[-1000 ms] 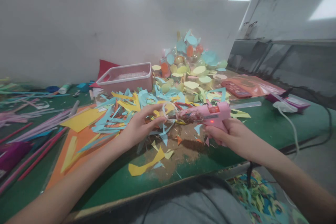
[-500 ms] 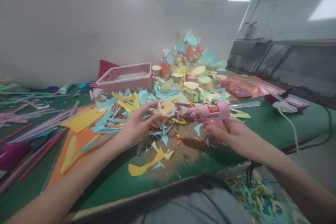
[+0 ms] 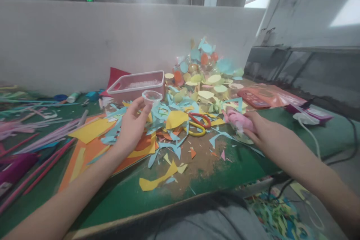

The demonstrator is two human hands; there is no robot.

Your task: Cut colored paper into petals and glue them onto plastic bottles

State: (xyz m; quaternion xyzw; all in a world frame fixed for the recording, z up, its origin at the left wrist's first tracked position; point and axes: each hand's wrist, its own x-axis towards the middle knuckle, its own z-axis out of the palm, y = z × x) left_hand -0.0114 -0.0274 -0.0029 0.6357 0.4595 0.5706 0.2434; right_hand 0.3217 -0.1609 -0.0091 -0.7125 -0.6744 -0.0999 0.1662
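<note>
A small clear plastic cup (image 3: 152, 97) is pinched between the thumb and fingers of my left hand (image 3: 134, 120), raised over the paper scraps in front of the pink basket. My right hand (image 3: 257, 127) is closed around a pink glue gun (image 3: 239, 120), which is blurred and hangs low over the right part of the scraps. Between my hands lie scissors with red and yellow handles (image 3: 199, 124). A yellow paper piece (image 3: 176, 119) rests just left of them.
Behind the scraps stand the pink basket (image 3: 136, 82) and a pile of cups with coloured paper discs (image 3: 205, 67). Straws (image 3: 50, 135) lie at the left. A red phone-like object (image 3: 253, 98) and a purple box with a white cable (image 3: 312, 113) are at the right.
My left hand has moved left and up with the cup, away from the glue gun. My right hand has shifted right and turned the gun. The scissors between them are now uncovered.
</note>
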